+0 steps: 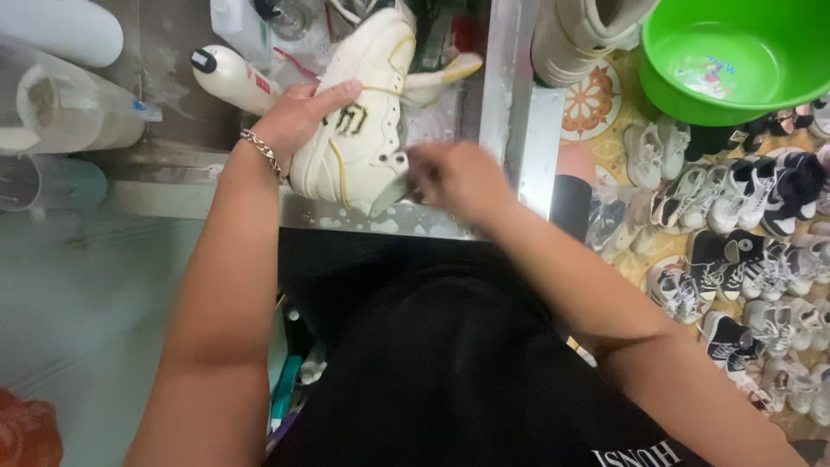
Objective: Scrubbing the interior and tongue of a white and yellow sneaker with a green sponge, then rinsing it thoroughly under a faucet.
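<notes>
A white sneaker (363, 130) with a yellow trim line lies on its side on a wet, soapy metal sink top (510, 104). My left hand (298, 112), with a chain bracelet at the wrist, presses on the sneaker's upper and holds it in place. My right hand (458, 177) is blurred at the sneaker's lower edge, fingers closed around something small that I cannot make out.
A white bottle (233, 78) lies behind the sneaker. Clear plastic containers (69, 108) stand at the left. A green basin (735, 52) sits at the top right above many pairs of sneakers (743, 233) laid on the floor.
</notes>
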